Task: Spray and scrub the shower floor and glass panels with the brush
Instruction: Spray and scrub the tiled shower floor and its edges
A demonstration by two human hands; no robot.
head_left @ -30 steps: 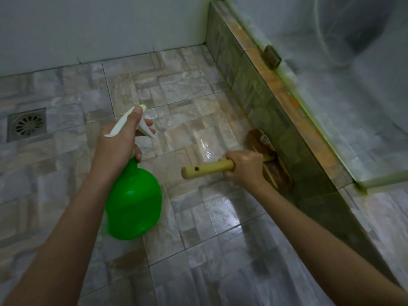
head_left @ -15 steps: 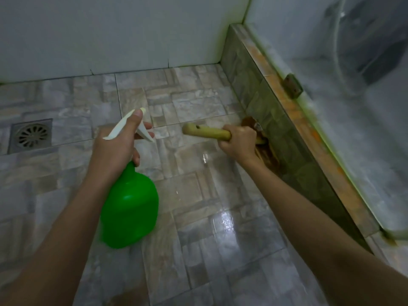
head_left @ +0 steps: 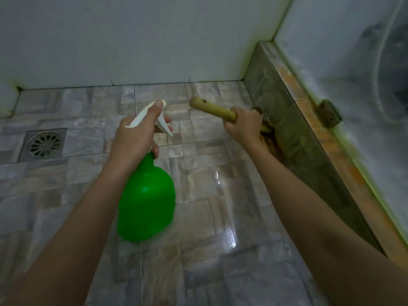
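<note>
My right grip is clenched round the brush, its handle running out to the left of it and its bristles just right of it against the tiled curb, while my left grip, farther from that curb, grasps the spray bottle.
</note>
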